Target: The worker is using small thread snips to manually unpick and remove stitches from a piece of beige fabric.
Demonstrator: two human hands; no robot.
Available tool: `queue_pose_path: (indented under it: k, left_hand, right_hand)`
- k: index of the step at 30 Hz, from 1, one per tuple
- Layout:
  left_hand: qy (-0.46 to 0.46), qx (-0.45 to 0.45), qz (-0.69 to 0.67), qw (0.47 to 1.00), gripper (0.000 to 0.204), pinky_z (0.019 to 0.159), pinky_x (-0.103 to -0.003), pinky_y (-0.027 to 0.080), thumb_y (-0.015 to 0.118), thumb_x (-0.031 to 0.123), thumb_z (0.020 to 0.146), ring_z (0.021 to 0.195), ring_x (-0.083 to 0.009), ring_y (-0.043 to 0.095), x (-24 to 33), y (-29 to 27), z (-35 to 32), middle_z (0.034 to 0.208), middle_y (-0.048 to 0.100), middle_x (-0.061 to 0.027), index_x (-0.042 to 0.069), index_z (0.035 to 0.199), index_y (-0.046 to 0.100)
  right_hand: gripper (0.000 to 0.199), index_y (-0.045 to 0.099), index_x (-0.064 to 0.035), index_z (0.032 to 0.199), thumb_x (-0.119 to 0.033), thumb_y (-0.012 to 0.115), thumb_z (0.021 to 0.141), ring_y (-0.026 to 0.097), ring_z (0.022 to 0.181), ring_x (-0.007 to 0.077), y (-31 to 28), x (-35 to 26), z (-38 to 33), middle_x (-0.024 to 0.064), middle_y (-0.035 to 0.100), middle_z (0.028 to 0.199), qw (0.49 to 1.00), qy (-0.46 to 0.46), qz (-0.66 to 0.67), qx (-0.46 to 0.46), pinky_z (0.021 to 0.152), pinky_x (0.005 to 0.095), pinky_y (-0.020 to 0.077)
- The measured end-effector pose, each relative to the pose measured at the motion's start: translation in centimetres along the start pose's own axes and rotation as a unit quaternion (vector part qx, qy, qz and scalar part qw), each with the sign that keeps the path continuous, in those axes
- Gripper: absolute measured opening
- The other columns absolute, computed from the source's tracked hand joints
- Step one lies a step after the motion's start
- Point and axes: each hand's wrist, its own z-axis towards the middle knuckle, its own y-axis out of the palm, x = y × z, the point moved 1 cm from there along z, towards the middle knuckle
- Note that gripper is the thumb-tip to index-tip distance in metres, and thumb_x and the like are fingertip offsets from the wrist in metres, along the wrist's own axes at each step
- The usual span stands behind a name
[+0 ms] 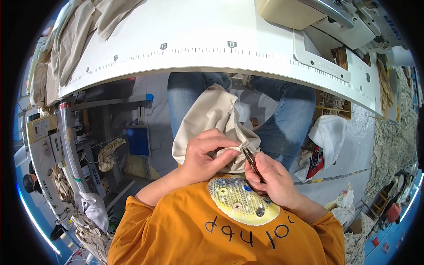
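A piece of beige cloth [205, 112] hangs over my lap, its gathered edge raised in front of my chest. My left hand [207, 152] pinches that edge between thumb and fingers. Closed around a small pair of dark metal thread snips [251, 161] is my right hand [271, 176]. The tips of the snips meet the cloth's edge just right of my left fingertips. Whether the blades are apart or together is too small to tell, and my right palm hides part of the tool.
Ahead lies a white sewing table [198, 26] with a ruler scale along its front edge. A sewing machine [327, 22] stands on its right part. More beige cloth [73, 39] is heaped at the left end. White cloth [329, 137] lies at lower right, and another machine [46, 154] stands left.
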Motion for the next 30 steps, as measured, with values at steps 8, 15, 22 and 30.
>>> queue_pose_path:
  k: [8, 15, 22, 30]
  left_hand:
    - [0.008, -0.006, 0.001, 1.0, 0.015, 0.052, -0.024, 0.041, 0.071, 0.002, 0.071, 0.061, -0.0127, 0.055, -0.1, 0.2, -0.1, 0.074, 0.061, -0.0063, 0.002, 0.085, 0.067]
    - [0.033, -0.028, -0.001, 0.999, 0.016, 0.051, -0.024, 0.041, 0.069, 0.002, 0.072, 0.061, -0.0139, 0.055, -0.1, 0.3, -0.1, 0.074, 0.061, -0.0058, 0.003, 0.088, 0.068]
    - [0.038, -0.015, 0.033, 0.999, 0.017, 0.052, -0.025, 0.044, 0.07, 0.003, 0.072, 0.062, -0.0149, 0.056, 0.4, 0.3, 0.0, 0.074, 0.061, -0.0045, 0.005, 0.089, 0.068]
    - [0.097, 0.011, 0.148, 0.984, 0.018, 0.052, -0.026, 0.043, 0.073, 0.005, 0.066, 0.059, -0.0162, 0.054, 0.1, 0.3, 0.2, 0.07, 0.06, -0.0025, 0.007, 0.083, 0.069]
  right_hand:
    - [0.035, 0.047, -0.0068, 0.093, -0.04, 0.035, 0.096, 0.028, 0.052, 0.0016, 0.0, 0.0, 0.2, -0.0066, 0.035, 0.065, 1.0, -0.007, 0.029, 0.009, 0.046, 0.0164, 0.0217]
    - [0.024, 0.048, -0.0045, 0.092, -0.028, 0.043, 0.095, 0.03, 0.054, 0.001, -0.7, 0.3, -0.1, -0.0057, 0.04, 0.069, 0.995, -0.085, 0.045, 0.009, 0.048, 0.0157, 0.0238]
    - [0.033, 0.059, 0.0038, 0.092, -0.013, 0.077, 0.07, 0.051, 0.067, 0.0061, -1.8, -1.0, 2.0, 0.0037, 0.055, 0.081, 0.859, -0.329, -0.345, 0.186, 0.055, 0.0186, 0.0407]
    - [0.019, 0.057, 0.0023, 0.082, -0.003, 0.071, 0.071, 0.055, 0.06, 0.0126, -1.4, -0.6, 2.5, 0.007, 0.055, 0.074, 0.825, -0.352, -0.399, 0.188, 0.051, 0.0237, 0.0421]
